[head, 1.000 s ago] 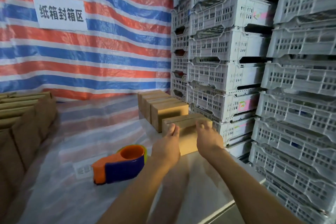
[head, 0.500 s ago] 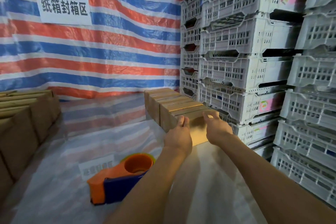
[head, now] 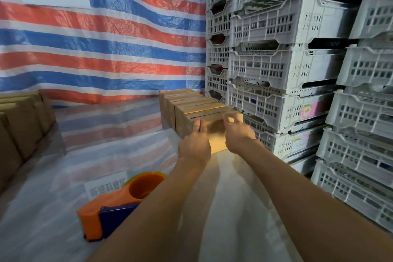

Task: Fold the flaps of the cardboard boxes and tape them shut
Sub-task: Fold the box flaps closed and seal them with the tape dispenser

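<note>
Cardboard lies under both hands. The left hand [head: 194, 144] rests with straight fingers on the front box [head: 215, 134]. The right hand [head: 238, 134] has curled fingers at the top edge of this box, and I cannot tell if they grip it. The box stands on the surface [head: 42, 208], against a row of closed boxes [head: 180, 100] beside white plastic crates [head: 287, 70]. An orange and blue tape dispenser [head: 119, 206] lies near the left forearm.
</note>
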